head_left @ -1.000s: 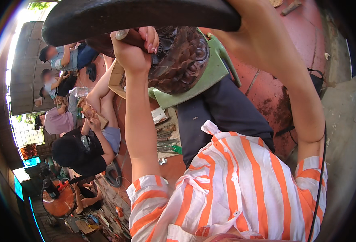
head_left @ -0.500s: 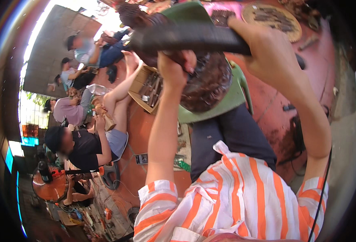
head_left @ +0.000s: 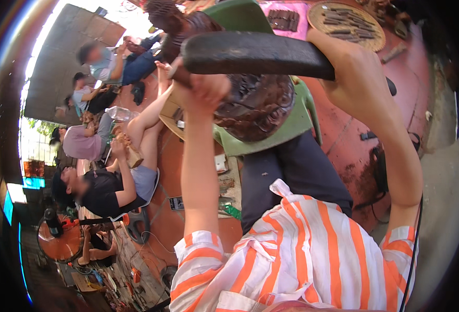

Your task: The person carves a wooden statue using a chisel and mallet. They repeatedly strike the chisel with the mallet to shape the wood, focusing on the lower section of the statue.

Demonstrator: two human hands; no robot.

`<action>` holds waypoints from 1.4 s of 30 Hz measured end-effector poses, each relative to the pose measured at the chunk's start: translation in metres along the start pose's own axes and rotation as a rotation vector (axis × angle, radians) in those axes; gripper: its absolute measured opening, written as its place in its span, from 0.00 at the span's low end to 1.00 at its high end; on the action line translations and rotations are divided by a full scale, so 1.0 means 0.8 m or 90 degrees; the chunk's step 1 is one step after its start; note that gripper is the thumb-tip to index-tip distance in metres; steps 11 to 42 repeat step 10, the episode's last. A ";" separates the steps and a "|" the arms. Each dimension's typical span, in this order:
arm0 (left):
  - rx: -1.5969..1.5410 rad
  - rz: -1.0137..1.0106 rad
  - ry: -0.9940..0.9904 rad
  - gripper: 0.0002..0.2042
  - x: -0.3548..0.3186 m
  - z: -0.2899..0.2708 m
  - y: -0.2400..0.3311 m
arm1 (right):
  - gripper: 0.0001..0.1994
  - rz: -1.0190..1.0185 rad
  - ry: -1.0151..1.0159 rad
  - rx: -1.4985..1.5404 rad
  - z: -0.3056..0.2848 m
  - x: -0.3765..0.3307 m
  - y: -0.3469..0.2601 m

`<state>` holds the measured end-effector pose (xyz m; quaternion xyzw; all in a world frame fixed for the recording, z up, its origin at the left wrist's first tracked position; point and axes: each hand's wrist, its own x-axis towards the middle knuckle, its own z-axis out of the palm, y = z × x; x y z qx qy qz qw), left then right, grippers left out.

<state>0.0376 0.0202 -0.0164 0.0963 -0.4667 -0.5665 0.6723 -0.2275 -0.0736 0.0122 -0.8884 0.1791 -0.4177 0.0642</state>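
Both my arms reach up in front of me, in orange-and-white striped sleeves. My left hand [head_left: 202, 89] and my right hand [head_left: 355, 78] are closed on the two ends of a long, dark, flat curved object [head_left: 255, 54], held level. Just beyond it sits a dark brown carved wooden piece [head_left: 258, 106] against a green plastic chair [head_left: 286, 132]. Whether the dark object touches the carving I cannot tell. My dark trouser leg [head_left: 292, 182] shows below the chair.
Several people sit along the left, one in a black shirt [head_left: 105, 192] working on a small wooden piece. A round tray [head_left: 346, 21] of dark pieces lies on the red floor [head_left: 344, 140] at top right. An orange fan [head_left: 58, 242] stands lower left. A black cable [head_left: 377, 177] lies on the right.
The dark object has come down from the top edge toward mid-frame with both hands still on it. The view has swung, bringing the tray and more of the seated people into sight.
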 end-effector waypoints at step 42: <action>0.155 0.110 0.192 0.30 -0.002 0.046 -0.002 | 0.18 0.077 -0.068 0.066 -0.034 0.004 -0.039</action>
